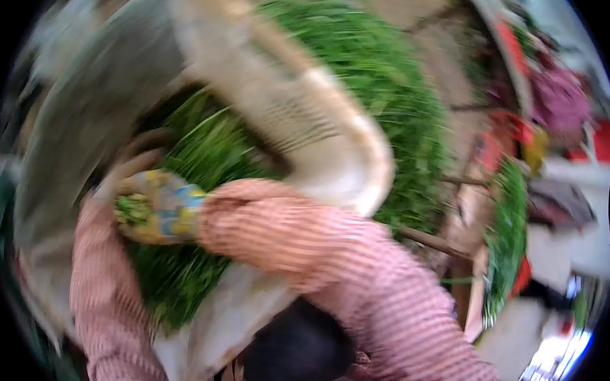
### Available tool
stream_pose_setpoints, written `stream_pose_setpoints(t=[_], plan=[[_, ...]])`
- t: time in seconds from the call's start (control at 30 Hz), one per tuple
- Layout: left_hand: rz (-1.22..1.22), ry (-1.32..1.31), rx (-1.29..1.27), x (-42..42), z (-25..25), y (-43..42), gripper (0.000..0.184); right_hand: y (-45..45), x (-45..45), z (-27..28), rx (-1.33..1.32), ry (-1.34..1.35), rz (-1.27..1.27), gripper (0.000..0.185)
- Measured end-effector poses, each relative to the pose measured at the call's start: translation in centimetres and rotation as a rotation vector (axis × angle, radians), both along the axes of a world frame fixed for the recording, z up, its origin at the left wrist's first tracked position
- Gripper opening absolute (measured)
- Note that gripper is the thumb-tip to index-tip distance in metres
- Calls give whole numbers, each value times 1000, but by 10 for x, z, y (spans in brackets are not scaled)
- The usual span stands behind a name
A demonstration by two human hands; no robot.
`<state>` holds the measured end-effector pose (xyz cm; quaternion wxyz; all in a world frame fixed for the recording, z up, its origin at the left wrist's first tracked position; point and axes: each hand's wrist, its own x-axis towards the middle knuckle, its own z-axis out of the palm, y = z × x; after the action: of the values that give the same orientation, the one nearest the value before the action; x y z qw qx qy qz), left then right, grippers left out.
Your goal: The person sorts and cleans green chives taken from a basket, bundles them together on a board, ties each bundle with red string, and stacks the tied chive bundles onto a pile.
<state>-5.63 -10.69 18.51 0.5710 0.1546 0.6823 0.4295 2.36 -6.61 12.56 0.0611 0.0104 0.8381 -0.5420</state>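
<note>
Long thin green stalks [215, 142], like chives or grass, lie inside a large whitish plastic basket [301, 115] with slotted walls. Over them, my right hand [154, 204] wears a patterned yellow and blue covering and looks closed around a bunch of green stalks [133, 209], whose pale ends seem to show. Just behind it, my left hand [137, 159] reaches in at the basket's left side, its fingers near the greens and smeared by motion. Both sleeves are pink checked cloth. More greens [175, 280] show below my hands.
A big heap of green stalks [403, 120] lies beyond the basket. Another bundle of greens [506, 240] rests at the right by a wooden bar [432, 242]. Purple cloth [561, 99] lies farther right. A dark rounded shape [301, 347] fills the bottom middle.
</note>
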Motion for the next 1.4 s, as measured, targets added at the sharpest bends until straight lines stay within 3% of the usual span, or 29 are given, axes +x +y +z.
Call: stream_pose_setpoints(t=[0.03,0.1,0.13,0.17,0.27,0.3,0.33,0.43,0.47,0.53,0.57,0.63,0.67,0.73,0.83,0.87,0.9,0.93,0.97,1.03,1.07,1.13,1.17,1.2,1.23,1.27,1.3,1.37,1.4], plan=[[-361,-37,-93,5,-3,13,64,2,22,30,47,16,148,25],[-998,442,-206,9,-70,16,90,10,65,79,-155,90,356,26],[-1221,613,-402,15,-79,11,106,14,82,97,-225,108,389,27],[-1276,604,-531,21,-83,5,117,13,97,111,-283,115,380,28],[-1285,750,-635,32,-94,-49,125,18,151,153,-418,106,140,31],[-1289,773,-647,36,-77,-62,113,17,168,166,-495,100,-55,33],[-1285,734,-685,37,-112,-8,113,98,179,139,-614,77,-232,35],[-1233,815,-716,33,-124,-15,81,157,232,165,-862,151,-741,36],[-1243,829,-692,36,-127,-15,81,178,254,179,-914,222,-860,37],[-1168,878,-779,37,-147,-19,103,207,305,207,-879,440,-1005,34],[-1122,907,-800,38,-158,-22,111,227,339,219,-854,456,-937,35],[-1103,904,-826,46,-147,-8,107,256,405,240,-793,526,-944,36],[-1137,864,-880,54,-114,2,102,263,433,252,-766,577,-1005,36],[-958,836,-877,68,-62,8,93,276,471,276,-755,684,-1115,31],[-748,1041,-798,70,-8,12,78,284,499,329,-609,743,-1186,28],[-677,1146,-742,72,23,8,74,281,504,340,-364,758,-1135,22],[-602,1302,-648,79,46,6,61,286,501,348,-181,789,-1256,20],[-546,1448,-350,78,60,-1,49,291,495,351,-1,819,-1373,18],[-435,1384,-107,88,79,1,32,287,483,353,7,816,-1357,17],[-309,1011,467,154,128,13,23,275,461,356,184,815,-1254,18],[-415,795,507,202,183,17,21,264,450,357,349,821,-1158,19],[-567,276,482,264,217,23,41,236,426,357,176,967,-1082,17],[-570,-299,575,293,219,22,64,213,422,361,232,927,-1028,17],[-615,-681,521,319,212,33,87,189,421,366,291,881,-974,17],[-546,-965,482,346,201,36,106,179,421,359,530,890,-931,15],[-435,-1047,473,372,202,38,117,165,422,350,565,935,-788,16],[-319,-1173,480,390,198,43,119,141,428,348,720,948,-631,23],[-203,-1285,478,401,181,47,120,108,432,330,688,971,-272,23],[-173,-1509,585,402,170,46,108,87,441,314,710,901,-184,27]])
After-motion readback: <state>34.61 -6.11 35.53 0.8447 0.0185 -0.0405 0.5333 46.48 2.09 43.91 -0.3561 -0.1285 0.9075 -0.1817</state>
